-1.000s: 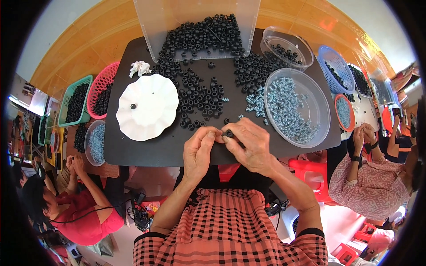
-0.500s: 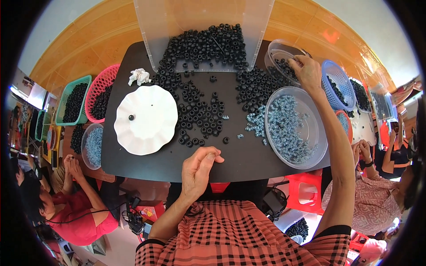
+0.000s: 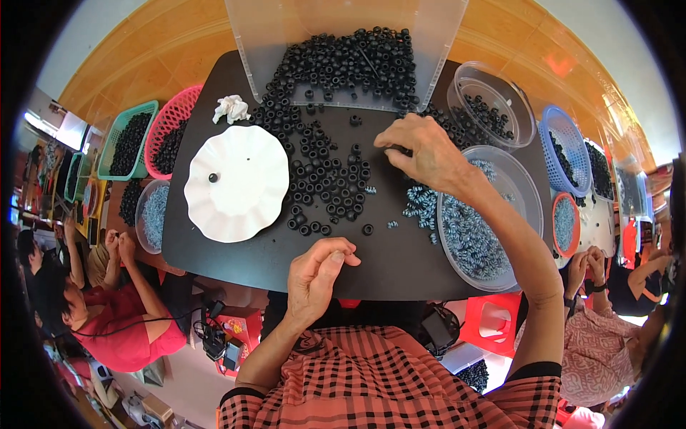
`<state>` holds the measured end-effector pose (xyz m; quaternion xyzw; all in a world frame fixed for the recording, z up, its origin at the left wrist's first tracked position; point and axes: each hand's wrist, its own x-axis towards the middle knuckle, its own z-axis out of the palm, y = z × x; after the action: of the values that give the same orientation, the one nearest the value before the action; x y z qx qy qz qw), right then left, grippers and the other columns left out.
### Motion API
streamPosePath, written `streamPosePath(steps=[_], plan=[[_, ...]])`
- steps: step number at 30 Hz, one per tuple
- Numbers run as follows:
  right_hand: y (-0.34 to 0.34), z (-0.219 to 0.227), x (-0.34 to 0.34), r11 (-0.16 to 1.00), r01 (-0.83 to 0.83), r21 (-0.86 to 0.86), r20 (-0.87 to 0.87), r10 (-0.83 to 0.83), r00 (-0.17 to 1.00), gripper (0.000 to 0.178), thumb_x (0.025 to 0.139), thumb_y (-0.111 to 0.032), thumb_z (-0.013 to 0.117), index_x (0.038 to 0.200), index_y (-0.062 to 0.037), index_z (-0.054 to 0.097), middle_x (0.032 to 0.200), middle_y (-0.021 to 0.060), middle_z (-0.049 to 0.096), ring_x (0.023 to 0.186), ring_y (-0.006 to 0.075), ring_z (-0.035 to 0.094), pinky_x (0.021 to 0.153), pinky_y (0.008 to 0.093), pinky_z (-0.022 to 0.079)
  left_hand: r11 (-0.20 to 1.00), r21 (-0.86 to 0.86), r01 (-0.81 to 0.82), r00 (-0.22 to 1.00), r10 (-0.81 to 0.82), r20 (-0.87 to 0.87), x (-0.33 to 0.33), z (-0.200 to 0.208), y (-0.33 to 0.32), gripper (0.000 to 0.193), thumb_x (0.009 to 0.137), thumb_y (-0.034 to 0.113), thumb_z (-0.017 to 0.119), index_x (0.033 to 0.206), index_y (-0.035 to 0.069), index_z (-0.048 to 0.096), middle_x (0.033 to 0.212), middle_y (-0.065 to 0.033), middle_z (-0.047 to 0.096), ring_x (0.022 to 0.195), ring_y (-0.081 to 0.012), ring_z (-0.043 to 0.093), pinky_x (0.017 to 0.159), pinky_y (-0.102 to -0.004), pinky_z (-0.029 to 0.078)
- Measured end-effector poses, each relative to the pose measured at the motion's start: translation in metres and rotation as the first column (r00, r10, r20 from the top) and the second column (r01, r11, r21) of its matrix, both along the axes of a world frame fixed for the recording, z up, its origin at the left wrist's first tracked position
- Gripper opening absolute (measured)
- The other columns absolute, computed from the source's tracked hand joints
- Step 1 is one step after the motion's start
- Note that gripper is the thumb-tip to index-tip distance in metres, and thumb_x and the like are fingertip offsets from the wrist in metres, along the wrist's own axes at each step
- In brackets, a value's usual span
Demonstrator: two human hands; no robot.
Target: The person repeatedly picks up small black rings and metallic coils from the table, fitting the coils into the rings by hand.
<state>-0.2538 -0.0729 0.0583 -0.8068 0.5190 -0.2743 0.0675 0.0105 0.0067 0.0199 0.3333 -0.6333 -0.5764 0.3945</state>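
1. Locate the supply: black rings (image 3: 325, 175) spread from the counter's (image 3: 389, 272) far edge to its middle; blue-grey coils (image 3: 475, 247) lie in a clear round tub (image 3: 530, 211) by the right edge.
2. The right hand (image 3: 431, 150) is over the far-right part, fingers narrowly curled; the dark patch between them may be a ring (I can't tell it from shadow). Best pinch one ring by its outer wall, leaving its hole clear.
3. The left hand (image 3: 312, 282) waits at the near edge, fingers drawn together; whether they hide anything, I can't tell. A light, steady pinch would suit.
4. Lift the right forearm over the tub rather than dragging it through the coils.
5. Go round the stray coil (image 3: 392, 224) and lone ring (image 3: 367, 229) toward the near edge.
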Motion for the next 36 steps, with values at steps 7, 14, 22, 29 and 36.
streamPosePath(steps=[7,14,22,29,36], plan=[[-0.009,-0.004,0.018,0.988,-0.114,0.107,-0.081,0.123,0.989,0.013,0.076,-0.005,0.064,0.088,-0.0067,0.068,0.085,0.0058,0.066,0.084,0.0255,0.058,0.074,0.0387,0.044,1.000,0.012,-0.011,1.000,0.011,-0.005,0.001,0.000,0.002,0.017,0.095,0.010,0.048,0.097,-0.001,0.061,0.085,-0.0075,0.067,0.074,-0.0086,0.058,0.067,-0.0220,0.045],[-0.012,0.000,0.013,0.993,-0.048,0.110,0.088,0.038,0.995,0.015,0.074,-0.001,0.062,0.088,-0.0014,0.067,0.080,0.0090,0.065,0.068,0.0226,0.061,0.065,0.0336,0.050,0.996,0.079,0.039,0.999,-0.039,-0.001,0.003,0.004,0.000,0.021,0.095,0.011,0.045,0.097,-0.002,0.061,0.083,-0.0106,0.066,0.092,-0.0184,0.061,0.086,-0.0317,0.045],[-0.027,-0.018,0.029,0.999,-0.036,0.001,-0.010,0.036,0.999,0.018,0.070,-0.004,0.064,0.088,-0.0035,0.066,0.080,0.0117,0.063,0.074,0.0291,0.062,0.069,0.0393,0.050,0.997,0.045,0.057,0.996,-0.054,-0.067,0.001,-0.002,-0.001,0.016,0.095,0.010,0.050,0.099,-0.001,0.061,0.081,-0.0037,0.066,0.057,-0.0018,0.044,0.050,-0.0191,0.037],[-0.001,-0.001,0.047,0.999,-0.014,0.043,0.121,0.008,0.993,0.018,0.068,-0.002,0.064,0.085,-0.0017,0.064,0.074,0.0112,0.058,0.069,0.0263,0.061,0.064,0.0370,0.050,0.987,0.130,0.089,0.994,-0.079,-0.079,0.005,0.001,-0.002,0.014,0.095,0.008,0.050,0.099,-0.001,0.060,0.084,-0.0034,0.066,0.062,-0.0033,0.049,0.056,-0.0192,0.041],[0.056,0.014,0.082,0.993,-0.058,0.106,0.241,0.031,0.970,0.025,0.067,0.000,0.066,0.091,-0.0065,0.065,0.080,0.0073,0.060,0.072,0.0201,0.061,0.066,0.0313,0.049,0.946,0.318,0.067,0.954,0.033,-0.299,0.002,-0.006,-0.007,0.018,0.097,0.010,0.049,0.107,-0.003,0.056,0.093,-0.0072,0.063,0.085,-0.0113,0.059,0.083,-0.0244,0.046]])
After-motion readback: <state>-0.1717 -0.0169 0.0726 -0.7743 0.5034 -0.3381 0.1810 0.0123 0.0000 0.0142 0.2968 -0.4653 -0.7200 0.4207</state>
